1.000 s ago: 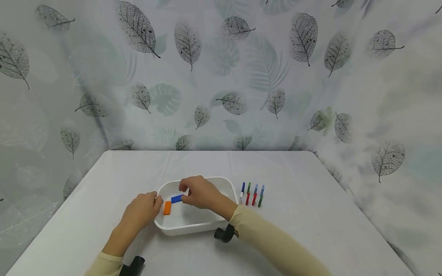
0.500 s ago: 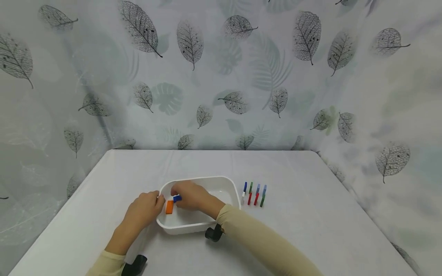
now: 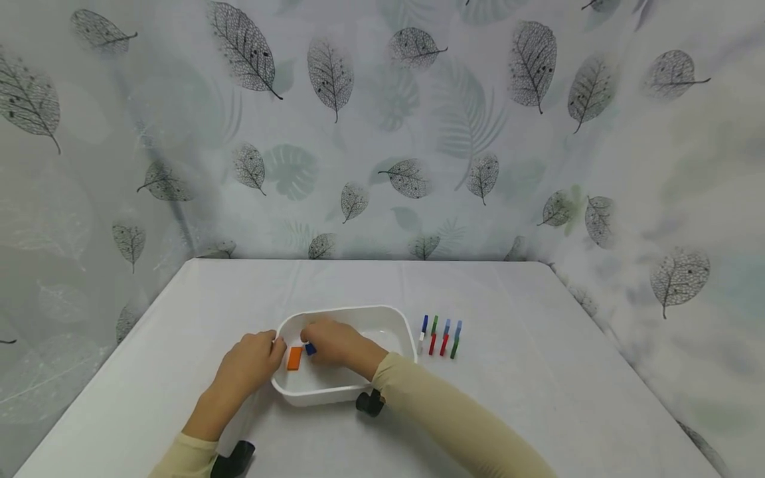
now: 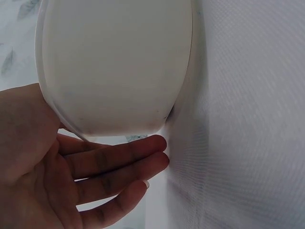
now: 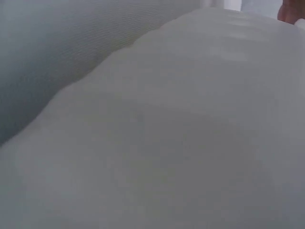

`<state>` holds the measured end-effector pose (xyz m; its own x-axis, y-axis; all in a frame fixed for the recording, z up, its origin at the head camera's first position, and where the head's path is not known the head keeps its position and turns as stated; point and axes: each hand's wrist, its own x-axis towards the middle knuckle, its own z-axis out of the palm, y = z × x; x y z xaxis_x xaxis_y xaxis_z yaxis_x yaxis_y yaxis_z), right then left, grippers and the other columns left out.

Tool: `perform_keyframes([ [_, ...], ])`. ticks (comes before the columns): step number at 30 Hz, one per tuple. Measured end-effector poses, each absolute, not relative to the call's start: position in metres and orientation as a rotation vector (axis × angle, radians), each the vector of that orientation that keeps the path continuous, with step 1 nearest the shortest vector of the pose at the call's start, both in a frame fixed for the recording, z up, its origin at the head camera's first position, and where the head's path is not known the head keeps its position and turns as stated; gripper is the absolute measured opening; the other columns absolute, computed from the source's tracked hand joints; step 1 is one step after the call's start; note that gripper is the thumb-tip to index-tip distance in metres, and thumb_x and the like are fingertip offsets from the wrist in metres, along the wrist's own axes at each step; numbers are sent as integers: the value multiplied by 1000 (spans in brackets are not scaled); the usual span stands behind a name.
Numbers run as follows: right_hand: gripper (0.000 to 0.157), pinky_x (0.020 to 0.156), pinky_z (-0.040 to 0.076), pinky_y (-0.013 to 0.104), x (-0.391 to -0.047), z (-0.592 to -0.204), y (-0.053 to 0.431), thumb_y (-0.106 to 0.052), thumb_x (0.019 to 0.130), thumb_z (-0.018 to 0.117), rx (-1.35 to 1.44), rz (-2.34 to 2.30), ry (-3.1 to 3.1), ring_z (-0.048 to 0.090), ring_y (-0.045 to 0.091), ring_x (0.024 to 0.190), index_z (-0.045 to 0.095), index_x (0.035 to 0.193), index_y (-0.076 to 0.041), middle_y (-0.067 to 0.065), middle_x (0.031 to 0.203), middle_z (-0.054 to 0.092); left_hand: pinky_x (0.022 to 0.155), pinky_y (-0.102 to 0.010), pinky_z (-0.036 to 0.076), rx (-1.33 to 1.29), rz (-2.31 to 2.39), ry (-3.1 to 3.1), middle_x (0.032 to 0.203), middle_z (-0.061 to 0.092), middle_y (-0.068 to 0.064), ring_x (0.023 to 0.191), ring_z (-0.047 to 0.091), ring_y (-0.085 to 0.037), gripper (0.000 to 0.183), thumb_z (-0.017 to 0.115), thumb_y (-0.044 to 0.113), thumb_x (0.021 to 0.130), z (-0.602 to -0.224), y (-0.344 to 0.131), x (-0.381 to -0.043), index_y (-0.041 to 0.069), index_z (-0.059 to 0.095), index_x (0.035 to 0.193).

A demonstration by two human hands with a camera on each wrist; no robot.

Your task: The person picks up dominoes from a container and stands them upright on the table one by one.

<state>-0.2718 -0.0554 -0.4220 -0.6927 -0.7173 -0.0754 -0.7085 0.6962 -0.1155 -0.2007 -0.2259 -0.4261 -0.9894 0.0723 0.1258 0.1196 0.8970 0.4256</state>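
Observation:
A white tray (image 3: 323,398) with raised walls stands on the table. Inside it, near the left end, lies an orange block (image 3: 294,358). My right hand (image 3: 335,342) reaches down into the tray and holds a small blue block (image 3: 310,348) in its fingers, which hide most of it. At the tray's left end, my left hand (image 3: 251,360) grips the rim. The left wrist view has the fingers of the left hand (image 4: 102,167) along the outside of the tray's end wall, with the thumb hidden. The right wrist view is filled mostly by the tray's outer wall (image 5: 167,143).
Several small coloured sticks (image 3: 439,335) lie in two rows just right of the tray, blue, green, red and white among them. A white cloth covers the table (image 3: 538,398). Leaf-patterned curtains (image 3: 382,133) enclose the back and both sides.
My right hand has lowered into the tray and closed its fingers over the blue block, which now shows less and sits slightly tilted. The left hand has stayed at the rim.

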Motion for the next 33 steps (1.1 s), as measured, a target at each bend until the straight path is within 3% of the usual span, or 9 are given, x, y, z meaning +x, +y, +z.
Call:
perform_keyframes([
  [4,17,79,49,22,-270,-424,-53,-14,91,79,-1201,-52,2807,59,9,87,78,108,-13,-4,98,69,49,-34,40,-145,-672,-2961,65,49,-3,56,48,-19,28,49,18,102,-427,-226,-201,1,62,85],
  [8,3,64,47,24,-267,-424,-50,-17,95,75,-1205,72,2835,52,9,74,77,97,-17,-4,87,61,51,-35,41,-143,-677,-2969,67,50,-4,58,49,-20,28,49,18,103,-426,-226,-201,-1,64,88],
  [11,5,58,46,25,-265,-424,-47,-21,97,74,-1238,165,2846,51,10,70,75,93,-18,-4,83,59,51,-35,41,-138,-677,-2972,67,50,-4,58,49,-20,28,49,18,103,-425,-225,-200,-1,64,89],
  [20,8,59,38,21,-268,-418,-35,-15,89,77,-1351,-103,2833,47,8,69,70,86,-15,-6,78,54,50,-35,39,-151,-688,-2959,65,48,-3,57,47,-19,27,49,18,103,-425,-225,-200,2,62,86],
  [27,20,72,45,17,-275,-420,-27,-14,86,82,-1309,-367,2770,53,7,78,77,104,-8,-4,89,64,49,-33,41,-137,-722,-2962,64,49,-3,56,49,-18,29,51,18,103,-428,-224,-200,-6,67,99],
  [33,12,71,43,17,-278,-423,-19,-14,84,84,-1289,-461,2771,53,7,77,76,92,-11,-8,81,62,50,-34,44,-128,-725,-2971,67,52,-4,57,50,-19,32,51,17,102,-426,-223,-199,-10,67,104],
])
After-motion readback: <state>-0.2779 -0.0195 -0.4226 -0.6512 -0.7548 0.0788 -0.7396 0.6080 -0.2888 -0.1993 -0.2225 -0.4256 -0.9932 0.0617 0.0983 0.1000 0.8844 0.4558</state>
